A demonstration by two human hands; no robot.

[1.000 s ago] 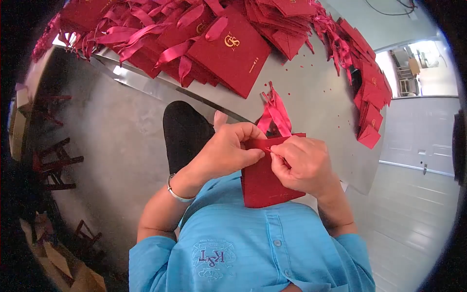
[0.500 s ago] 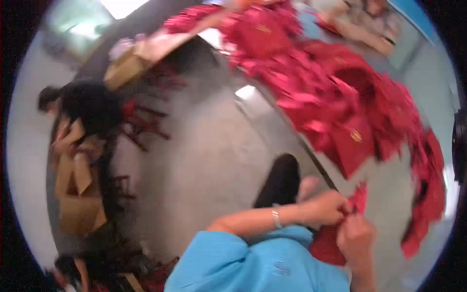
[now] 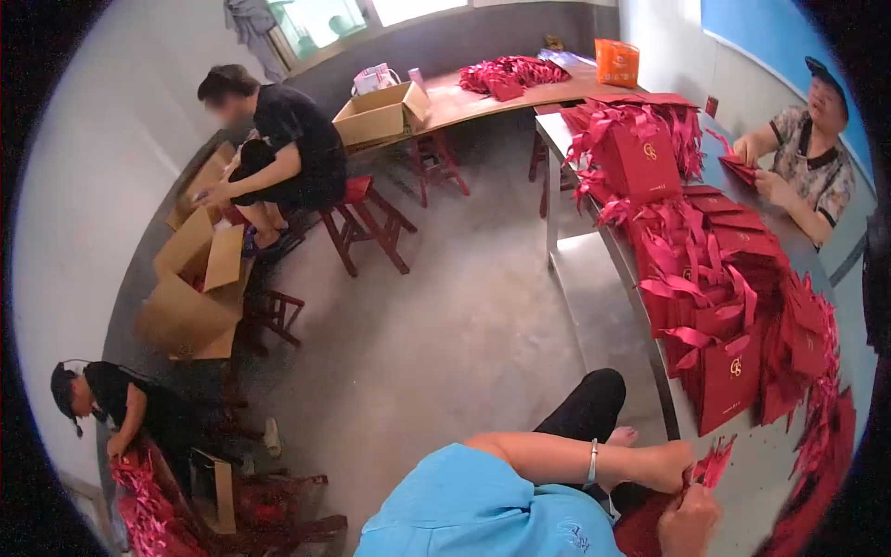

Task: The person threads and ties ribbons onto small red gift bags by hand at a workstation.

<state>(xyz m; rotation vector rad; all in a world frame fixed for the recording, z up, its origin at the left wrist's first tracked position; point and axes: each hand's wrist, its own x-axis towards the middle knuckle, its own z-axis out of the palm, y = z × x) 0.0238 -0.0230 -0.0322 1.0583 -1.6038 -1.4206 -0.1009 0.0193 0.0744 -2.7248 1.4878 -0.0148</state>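
At far left, a person in black (image 3: 144, 408) bends over pink ribbons (image 3: 139, 501). Another person in dark clothes (image 3: 302, 130) sits by an open carton (image 3: 200, 278). The blue shirt (image 3: 455, 506) carries an embroidered emblem, unreadable from here. Farther back stands an orange bag (image 3: 617, 63), its pale print too small to read. Over the table's near edge, the left hand (image 3: 664, 466) and right hand (image 3: 689, 522) pinch the top of a red bag (image 3: 640, 529), beside its pink ribbon. Heaped red bags (image 3: 729, 385) show gold letters like "GS". At right, a co-worker (image 3: 803, 162) grips red material.
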